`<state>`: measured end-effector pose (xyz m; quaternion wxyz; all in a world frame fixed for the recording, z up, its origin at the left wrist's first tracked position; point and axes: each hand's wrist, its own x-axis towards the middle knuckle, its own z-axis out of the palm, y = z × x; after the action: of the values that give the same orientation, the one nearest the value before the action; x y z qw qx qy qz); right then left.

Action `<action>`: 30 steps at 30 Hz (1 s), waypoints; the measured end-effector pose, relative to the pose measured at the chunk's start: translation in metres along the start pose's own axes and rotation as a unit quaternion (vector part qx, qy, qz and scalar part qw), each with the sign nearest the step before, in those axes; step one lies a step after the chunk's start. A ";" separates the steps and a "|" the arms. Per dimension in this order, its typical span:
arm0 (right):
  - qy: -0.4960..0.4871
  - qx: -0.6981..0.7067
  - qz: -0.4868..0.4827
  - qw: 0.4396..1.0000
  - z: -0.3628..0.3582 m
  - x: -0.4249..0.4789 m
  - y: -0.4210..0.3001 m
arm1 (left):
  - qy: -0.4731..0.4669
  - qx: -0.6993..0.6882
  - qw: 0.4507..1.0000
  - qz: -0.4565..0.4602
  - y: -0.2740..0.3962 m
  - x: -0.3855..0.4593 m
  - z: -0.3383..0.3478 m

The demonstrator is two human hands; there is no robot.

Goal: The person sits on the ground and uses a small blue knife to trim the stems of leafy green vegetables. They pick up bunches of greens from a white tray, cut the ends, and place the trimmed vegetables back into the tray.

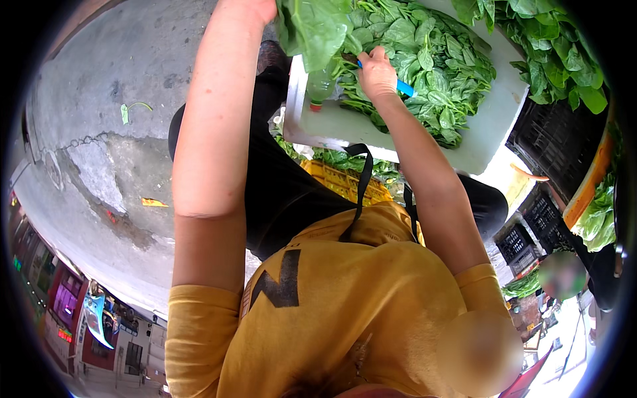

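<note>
At the top edge, my left hand (261, 9) is cut off by the frame, next to large green leaves (318, 30); its fingers are hidden, so its grip cannot be told. My right hand (377, 74) is closed around a blue-handled tool (405, 88), probably a knife, over a heap of loose leafy greens (428, 54). The heap lies in a white foam box (323, 130). A clear green plastic bottle with a red cap (320, 89) is in the box's left part, partly under the leaves.
A yellow plastic crate (343, 181) with greens around it stands below the box, between my knees. More leafy bunches (557, 49) sit at the upper right over a black crate (552, 134). A fallen leaf (124, 113) lies on the concrete floor (149, 64). A person (599, 268) is at the far right.
</note>
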<state>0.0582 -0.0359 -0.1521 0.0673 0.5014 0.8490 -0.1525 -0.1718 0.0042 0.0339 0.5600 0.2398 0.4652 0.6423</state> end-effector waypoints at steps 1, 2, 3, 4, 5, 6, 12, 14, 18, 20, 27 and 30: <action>0.014 0.054 0.024 0.998 -0.008 -0.003 0.007 | -0.012 0.018 1.000 -0.014 -0.003 0.000 0.003; 0.029 0.108 0.049 0.993 -0.017 -0.007 0.015 | -0.026 0.037 0.999 -0.028 -0.006 -0.001 0.008; 0.048 0.163 0.072 0.983 -0.026 -0.010 0.025 | -0.040 0.057 0.997 -0.039 -0.005 -0.001 0.015; 0.091 0.208 0.076 0.971 -0.026 -0.013 0.037 | -0.043 0.114 0.991 -0.047 -0.009 -0.004 0.015; 0.049 0.332 0.111 0.936 -0.024 -0.013 0.055 | -0.066 0.180 0.979 -0.070 -0.014 -0.006 0.019; 0.060 0.448 0.120 0.884 -0.038 -0.018 0.051 | -0.086 0.244 0.961 -0.095 -0.020 -0.011 0.024; 0.136 0.693 0.095 0.702 -0.117 -0.037 0.003 | -0.204 0.278 0.934 -0.090 -0.060 -0.037 0.064; 0.111 0.689 0.107 0.708 -0.130 -0.039 0.009 | -0.183 0.263 0.943 -0.088 -0.072 -0.035 0.064; 0.128 0.569 0.128 0.802 -0.162 -0.049 0.029 | -0.132 0.374 0.909 -0.130 -0.063 -0.035 0.072; 0.121 0.500 0.092 0.853 -0.181 -0.055 0.021 | -0.129 0.451 0.877 -0.103 -0.058 -0.040 0.076; 0.140 0.388 -0.030 0.910 -0.188 -0.045 0.012 | -0.183 0.556 0.809 0.046 -0.062 -0.040 0.073; 0.106 0.479 -0.019 0.871 -0.177 -0.048 0.019 | -0.219 0.523 0.820 0.073 -0.064 -0.038 0.066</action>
<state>0.1051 -0.0092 0.0239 -0.2739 0.4693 0.6834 -0.4875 -0.0752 -0.0133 0.0164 0.3890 0.6646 0.5773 0.2716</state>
